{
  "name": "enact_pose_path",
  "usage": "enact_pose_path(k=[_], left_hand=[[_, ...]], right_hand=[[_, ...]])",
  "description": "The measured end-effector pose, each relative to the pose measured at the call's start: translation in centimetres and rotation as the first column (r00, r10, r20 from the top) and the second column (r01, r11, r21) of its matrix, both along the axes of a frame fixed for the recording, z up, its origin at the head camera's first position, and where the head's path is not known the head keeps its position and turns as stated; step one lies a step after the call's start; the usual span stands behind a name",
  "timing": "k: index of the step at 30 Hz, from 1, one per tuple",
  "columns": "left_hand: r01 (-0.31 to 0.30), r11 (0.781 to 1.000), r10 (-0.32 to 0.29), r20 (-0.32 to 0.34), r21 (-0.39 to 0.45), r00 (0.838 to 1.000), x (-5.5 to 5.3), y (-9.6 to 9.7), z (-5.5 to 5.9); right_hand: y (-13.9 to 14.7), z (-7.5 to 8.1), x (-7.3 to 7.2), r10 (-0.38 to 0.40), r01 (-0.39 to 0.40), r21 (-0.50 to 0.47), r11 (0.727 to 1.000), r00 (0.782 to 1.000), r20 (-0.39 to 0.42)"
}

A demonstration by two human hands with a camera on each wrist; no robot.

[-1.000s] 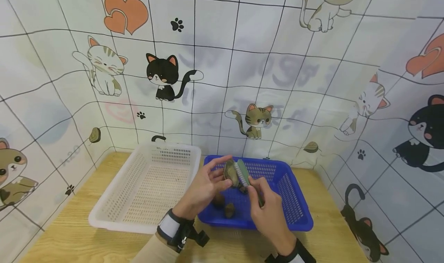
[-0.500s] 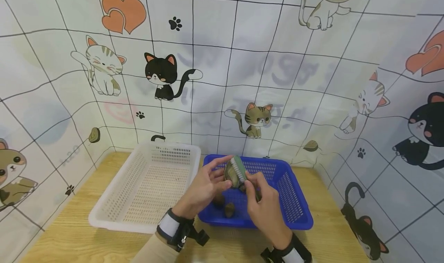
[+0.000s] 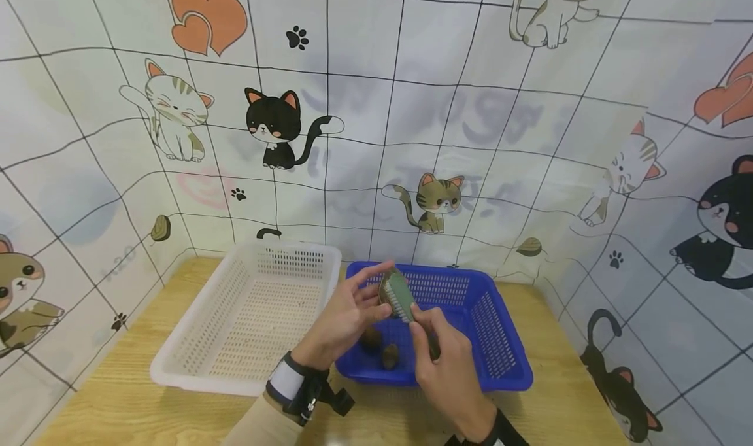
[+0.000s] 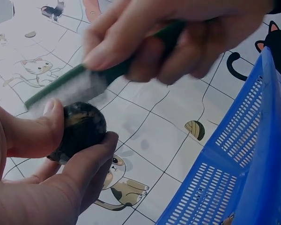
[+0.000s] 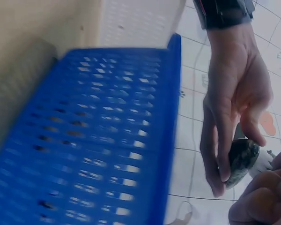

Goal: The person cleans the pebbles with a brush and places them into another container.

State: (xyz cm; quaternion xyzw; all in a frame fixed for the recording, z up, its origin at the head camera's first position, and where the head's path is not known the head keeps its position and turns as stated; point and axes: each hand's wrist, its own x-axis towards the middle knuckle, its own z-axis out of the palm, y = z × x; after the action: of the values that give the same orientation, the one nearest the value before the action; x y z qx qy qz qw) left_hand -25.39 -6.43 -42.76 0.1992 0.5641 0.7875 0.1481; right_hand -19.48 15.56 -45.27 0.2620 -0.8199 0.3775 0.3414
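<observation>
Between the thumb and fingers of my left hand [image 3: 347, 315] is a dark, smooth, mottled stone [image 4: 84, 131], mostly covered by the brush in the head view. My right hand [image 3: 450, 371] grips the handle of a green brush [image 3: 402, 295] with pale bristles. Those bristles lie against the stone in the head view; in the left wrist view the brush is blurred, just over the stone's upper side. Both hands are above the blue basket [image 3: 502, 331]. Inside it, near its left front, lie a brown stone [image 3: 370, 339] and a smaller one [image 3: 390, 356].
A white perforated basket [image 3: 259, 328] stands left of the blue one on the wooden table [image 3: 123, 380]. Behind and at both sides hangs a white sheet [image 3: 359, 125] with grid lines and cartoon cats. A strapped wrist camera [image 3: 302, 390] sits on the left forearm.
The brush has swung left, from the stone's right side to across its face, and its back has turned more toward the head camera. My left hand has hardly moved.
</observation>
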Motion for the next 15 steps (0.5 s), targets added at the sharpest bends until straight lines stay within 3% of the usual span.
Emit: enact_pose_path(k=[4,8,12,15], left_hand=[[0.015,1.0,-0.015,0.003,-0.009,1.0,0.0,0.2,-0.1],[0.024,1.0,-0.024,0.011,0.015,1.0,0.1,0.1,0.0],[0.052,0.998,-0.052,0.006,0.043,0.999,0.1,-0.1,0.1],[0.037,0.998,-0.038,0.01,0.048,0.999,0.1,-0.2,0.2]], right_hand=[[-0.2,1.0,-1.4,0.02,-0.02,-0.025,0.999,1.0,0.0],[0.3,1.3,-2.4,0.001,0.002,-0.06,0.998,0.998,0.056],[0.8,0.8,-2.1,-0.03,0.043,-0.092,0.995,0.991,0.134],[0.8,0.3,-1.2,-0.036,0.048,-0.096,0.994,0.991,0.129]])
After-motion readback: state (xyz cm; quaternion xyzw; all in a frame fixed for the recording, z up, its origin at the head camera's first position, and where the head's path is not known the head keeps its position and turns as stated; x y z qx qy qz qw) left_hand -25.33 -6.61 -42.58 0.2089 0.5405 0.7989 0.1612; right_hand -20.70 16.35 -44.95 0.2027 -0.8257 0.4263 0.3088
